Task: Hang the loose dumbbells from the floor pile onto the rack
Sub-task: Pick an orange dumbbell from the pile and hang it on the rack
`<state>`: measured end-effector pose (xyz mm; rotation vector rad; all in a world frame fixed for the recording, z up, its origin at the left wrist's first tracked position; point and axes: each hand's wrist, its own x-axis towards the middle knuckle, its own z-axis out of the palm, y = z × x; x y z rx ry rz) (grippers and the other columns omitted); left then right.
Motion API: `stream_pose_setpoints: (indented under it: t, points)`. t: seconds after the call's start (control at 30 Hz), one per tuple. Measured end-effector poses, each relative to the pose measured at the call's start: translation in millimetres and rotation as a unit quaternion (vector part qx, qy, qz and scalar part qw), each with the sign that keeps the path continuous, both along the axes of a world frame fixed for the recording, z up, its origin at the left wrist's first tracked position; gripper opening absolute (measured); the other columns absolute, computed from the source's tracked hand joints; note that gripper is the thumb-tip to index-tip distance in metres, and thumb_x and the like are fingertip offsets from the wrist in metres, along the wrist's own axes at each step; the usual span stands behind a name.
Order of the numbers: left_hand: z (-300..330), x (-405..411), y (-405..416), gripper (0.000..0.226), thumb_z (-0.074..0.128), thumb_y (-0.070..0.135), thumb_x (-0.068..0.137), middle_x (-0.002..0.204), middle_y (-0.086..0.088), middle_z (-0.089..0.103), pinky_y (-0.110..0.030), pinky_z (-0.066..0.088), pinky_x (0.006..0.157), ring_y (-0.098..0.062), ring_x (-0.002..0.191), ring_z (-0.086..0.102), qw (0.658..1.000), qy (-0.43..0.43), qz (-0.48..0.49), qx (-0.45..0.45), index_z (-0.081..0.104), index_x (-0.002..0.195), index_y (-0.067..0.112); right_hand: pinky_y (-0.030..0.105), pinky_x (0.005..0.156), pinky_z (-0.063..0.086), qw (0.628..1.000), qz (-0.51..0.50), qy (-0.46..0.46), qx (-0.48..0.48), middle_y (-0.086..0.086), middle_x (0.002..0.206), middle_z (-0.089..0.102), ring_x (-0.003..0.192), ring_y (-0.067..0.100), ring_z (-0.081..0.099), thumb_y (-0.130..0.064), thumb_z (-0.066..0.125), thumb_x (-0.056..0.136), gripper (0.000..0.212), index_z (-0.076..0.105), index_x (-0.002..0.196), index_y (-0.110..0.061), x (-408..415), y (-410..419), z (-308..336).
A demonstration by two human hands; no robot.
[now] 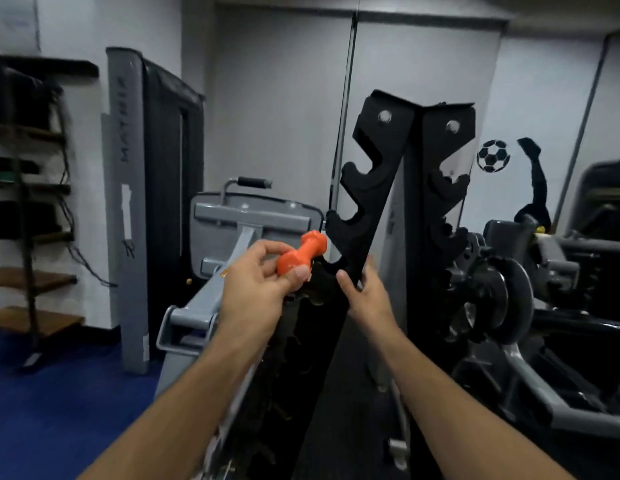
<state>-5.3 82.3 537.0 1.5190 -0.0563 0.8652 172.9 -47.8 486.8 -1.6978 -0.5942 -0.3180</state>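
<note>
Seemingly rackward: dumbbell [297, 254], axis up-right.

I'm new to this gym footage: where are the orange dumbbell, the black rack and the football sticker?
orange dumbbell [299, 255]: head view, on its narrow handle.
black rack [377, 188]: head view, on its left hooked plate.
football sticker [493, 155]: head view, at the ball's centre.
</note>
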Motion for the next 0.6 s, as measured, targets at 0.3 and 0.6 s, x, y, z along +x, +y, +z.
stream_pose_setpoints:
  t: [0.3, 0.6]
  points:
    - [131, 72, -18, 0.031, 0.081, 0.021, 0.086, 0.107, 0.000, 0.070, -0.020, 0.053, 0.076, -0.013, 0.092, 0.067, 0.983, -0.052, 0.133, 0.117, 0.063, 0.111, 0.018, 0.041, 0.105, 0.049, 0.989, -0.099, 0.037, -0.104, -0.001, 0.135, 0.065, 0.127, 0.026, 0.060, -0.032, 0.058, 0.101, 0.062, 0.030, 0.156, -0.038, -3, 3, 20]
    - [170, 138, -29, 0.027, 0.081, 0.020, 0.086, 0.100, -0.003, 0.065, -0.033, 0.051, 0.082, -0.023, 0.094, 0.064, 0.959, -0.010, 0.175, 0.223, 0.058, 0.100, 0.020, 0.039, 0.100, 0.050, 0.984, -0.115, 0.039, -0.132, 0.003, 0.133, 0.065, 0.123, 0.026, 0.061, -0.037, 0.052, 0.104, 0.068, 0.016, 0.162, -0.034, 6, 0, 15]
